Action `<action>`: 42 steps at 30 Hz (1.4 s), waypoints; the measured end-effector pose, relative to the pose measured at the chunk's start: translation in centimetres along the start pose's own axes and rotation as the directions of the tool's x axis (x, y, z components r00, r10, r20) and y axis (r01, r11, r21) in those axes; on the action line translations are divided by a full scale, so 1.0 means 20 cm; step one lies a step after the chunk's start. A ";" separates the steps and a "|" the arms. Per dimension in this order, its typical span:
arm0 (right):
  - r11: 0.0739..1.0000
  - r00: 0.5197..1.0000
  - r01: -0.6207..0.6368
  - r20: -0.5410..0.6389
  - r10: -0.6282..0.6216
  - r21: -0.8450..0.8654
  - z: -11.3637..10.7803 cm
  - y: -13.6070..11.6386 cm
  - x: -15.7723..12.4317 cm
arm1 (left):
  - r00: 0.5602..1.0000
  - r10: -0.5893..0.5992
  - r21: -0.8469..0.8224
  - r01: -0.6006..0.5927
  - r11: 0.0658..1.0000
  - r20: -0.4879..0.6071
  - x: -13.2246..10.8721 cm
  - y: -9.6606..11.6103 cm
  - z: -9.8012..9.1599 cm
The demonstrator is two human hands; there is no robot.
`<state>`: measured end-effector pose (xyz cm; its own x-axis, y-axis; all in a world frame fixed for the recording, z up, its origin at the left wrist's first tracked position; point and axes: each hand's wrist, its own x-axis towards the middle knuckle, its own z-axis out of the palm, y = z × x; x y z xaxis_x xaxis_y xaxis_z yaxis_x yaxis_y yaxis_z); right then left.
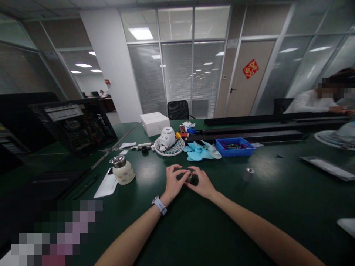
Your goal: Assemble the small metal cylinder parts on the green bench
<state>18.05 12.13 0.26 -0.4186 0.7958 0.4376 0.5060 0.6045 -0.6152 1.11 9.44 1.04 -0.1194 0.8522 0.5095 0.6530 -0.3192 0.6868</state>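
At the middle of the table, my left hand [175, 181] and my right hand [203, 183] meet around a small dark metal part [189, 177]. Fingers of both hands are curled onto it and cover much of it, so its exact kind does not show. To the right stands a small silver metal cylinder [249, 174]. Beyond my hands lie light blue fan blades [196, 152], and left of them a white fan housing [167, 137] rests on a round white fan grille [173, 150].
A blue bin [235, 152] holds small wired parts. On the left, a cream flask [124, 175] stands beside a white phone-like slab [105, 186]. Farther back sit a white box [154, 124] and long black bars [249, 136]. A person [310, 100] sits at the far right.
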 end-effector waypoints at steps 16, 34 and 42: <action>0.985 0.982 -0.168 -0.080 0.170 0.027 -0.05 0.04 -0.01 | 0.981 -0.188 0.285 0.165 0.944 0.056 -0.02 -0.16 -0.11; 0.951 0.900 -0.311 -0.322 0.293 -0.002 -0.62 0.30 0.20 | 0.948 -0.310 0.059 0.314 0.947 -0.075 0.00 -0.18 -0.14; 0.636 0.731 -0.680 -0.396 0.555 -0.364 -0.95 0.73 0.13 | 0.947 -0.317 0.066 0.320 0.945 -0.050 0.01 -0.17 -0.14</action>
<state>38.79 23.69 4.89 0.2735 0.9319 0.2383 0.8814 -0.1437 -0.4499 -3.20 9.45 0.25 -0.3573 0.8875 0.2911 0.6287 -0.0019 0.7776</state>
